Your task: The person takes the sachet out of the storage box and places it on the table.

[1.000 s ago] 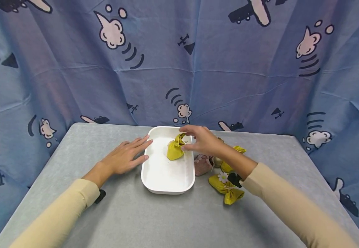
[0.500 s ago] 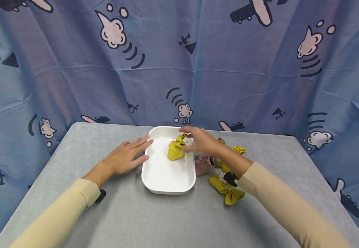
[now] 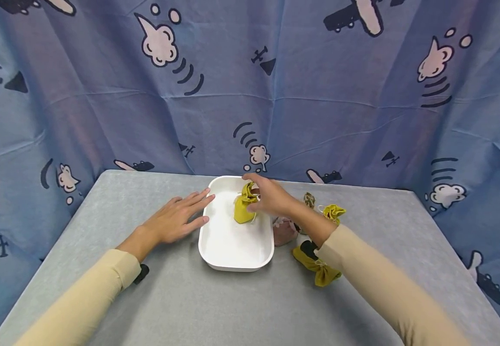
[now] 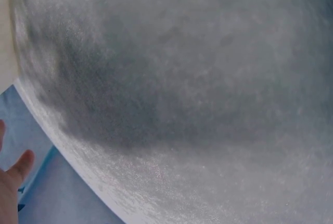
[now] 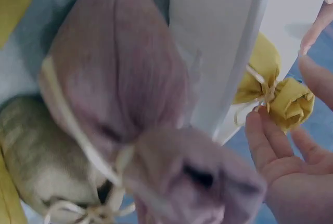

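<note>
A yellow drawstring pouch lies inside a white tray, near its far right side. My right hand is at the pouch's gathered top, fingers loosely bent around it. In the right wrist view, fingertips touch near the tied neck of the yellow pouch, while the upper digit stays apart from the cloth. My left hand lies with spread, straight fingers against the tray's left rim. In the left wrist view only part of the left hand shows at the edge.
Right of the tray lie more drawstring pouches: a pink one, an olive-brown one, a yellow one and a nearer yellow one. My right forearm partly covers them. A printed blue curtain hangs behind the grey table.
My right hand has moved slightly left over the tray. The pouch's gathered top has shifted left and stands straighter. My left hand stays in place at the rim.
</note>
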`<state>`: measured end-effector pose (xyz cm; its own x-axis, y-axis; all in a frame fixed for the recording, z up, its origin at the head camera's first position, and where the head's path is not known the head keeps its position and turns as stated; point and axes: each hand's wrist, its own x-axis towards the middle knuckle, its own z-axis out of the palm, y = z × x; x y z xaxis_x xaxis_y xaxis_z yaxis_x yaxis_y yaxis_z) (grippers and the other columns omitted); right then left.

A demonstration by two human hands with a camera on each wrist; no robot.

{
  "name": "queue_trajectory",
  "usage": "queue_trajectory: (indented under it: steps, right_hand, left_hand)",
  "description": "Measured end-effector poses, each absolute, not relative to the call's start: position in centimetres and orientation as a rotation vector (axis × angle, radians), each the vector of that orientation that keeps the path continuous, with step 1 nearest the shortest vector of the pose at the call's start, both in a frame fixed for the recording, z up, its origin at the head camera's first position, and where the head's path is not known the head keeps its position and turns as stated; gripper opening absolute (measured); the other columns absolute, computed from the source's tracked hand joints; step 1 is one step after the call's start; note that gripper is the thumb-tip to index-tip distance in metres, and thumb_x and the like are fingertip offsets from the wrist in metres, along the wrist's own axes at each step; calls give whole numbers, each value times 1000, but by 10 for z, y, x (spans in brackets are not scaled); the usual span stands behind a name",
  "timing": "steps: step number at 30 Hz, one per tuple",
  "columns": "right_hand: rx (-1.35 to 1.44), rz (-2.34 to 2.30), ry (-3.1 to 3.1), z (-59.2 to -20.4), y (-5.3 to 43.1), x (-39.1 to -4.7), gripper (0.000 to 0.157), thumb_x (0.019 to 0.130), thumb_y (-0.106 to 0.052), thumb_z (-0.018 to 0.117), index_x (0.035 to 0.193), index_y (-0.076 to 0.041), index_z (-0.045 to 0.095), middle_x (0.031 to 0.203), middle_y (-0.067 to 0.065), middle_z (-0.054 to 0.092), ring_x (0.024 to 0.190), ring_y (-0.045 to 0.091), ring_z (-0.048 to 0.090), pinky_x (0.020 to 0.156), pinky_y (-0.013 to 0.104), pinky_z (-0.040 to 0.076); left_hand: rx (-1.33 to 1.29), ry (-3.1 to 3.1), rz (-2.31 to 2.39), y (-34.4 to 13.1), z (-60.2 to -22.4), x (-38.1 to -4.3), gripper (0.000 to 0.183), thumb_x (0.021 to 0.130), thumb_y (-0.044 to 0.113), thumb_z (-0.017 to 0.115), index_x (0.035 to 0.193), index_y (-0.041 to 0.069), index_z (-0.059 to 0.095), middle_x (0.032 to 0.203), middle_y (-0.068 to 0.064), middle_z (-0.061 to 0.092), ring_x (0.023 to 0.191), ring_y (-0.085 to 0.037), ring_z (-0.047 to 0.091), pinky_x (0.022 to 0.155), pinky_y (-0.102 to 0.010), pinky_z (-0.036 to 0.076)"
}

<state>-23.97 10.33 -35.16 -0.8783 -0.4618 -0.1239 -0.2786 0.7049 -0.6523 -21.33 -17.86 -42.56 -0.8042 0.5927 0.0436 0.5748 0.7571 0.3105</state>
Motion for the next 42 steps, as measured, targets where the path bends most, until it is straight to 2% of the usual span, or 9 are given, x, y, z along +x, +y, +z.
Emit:
queue_trajectory:
  steps: [5,12,20,24,30,35,42]
  right_hand:
    - [-534,-927,2664,-356,98,-241,88,83,-3,80,155,-14,31,152,19,42,128,34,55,101,43,48]
    - [-526,-868,2714,-359,94,-245,77,82,-4,81,149,-9,43,144,16,51,123,32,57,96,42,52]
    - [-584,-806,2722,-361,92,-244,69,82,-7,82,143,-6,49,131,17,59,117,30,59,97,40,50]
    - [-615,-803,2706,-362,91,-243,56,83,-6,81,134,-2,58,124,16,63,112,28,61,96,37,51]
    - [-683,-806,2692,-363,91,-244,27,82,-3,79,108,1,71,104,11,68,97,22,62,87,32,53]
    - [-684,-852,2702,-363,93,-244,19,82,0,78,99,-1,70,98,9,67,93,22,61,85,33,53]
    - [-718,-922,2718,-358,95,-244,16,83,2,76,97,-2,68,95,9,66,87,21,60,77,31,54]
  left_hand:
    - [963,2889,486,-179,-426,-214,65,104,58,33,160,28,23,165,2,18,148,-31,28,111,-59,30]
    - [959,2889,483,-179,-427,-214,64,104,58,33,160,28,23,165,2,19,148,-30,28,111,-59,30]
    - [955,2884,478,-179,-426,-214,64,104,58,32,160,27,23,165,2,18,148,-30,27,111,-58,29]
    - [957,2881,479,-179,-426,-213,64,104,57,32,160,27,23,165,2,17,148,-30,27,111,-58,29]
    - [973,2889,491,-179,-425,-213,63,105,55,34,160,25,26,165,1,19,147,-31,29,110,-58,31]
    - [973,2894,491,-178,-426,-213,63,105,55,34,160,25,26,165,1,19,147,-30,29,110,-57,32]
    - [970,2888,495,-178,-425,-213,63,105,55,34,160,25,26,165,2,18,147,-31,29,110,-58,31]
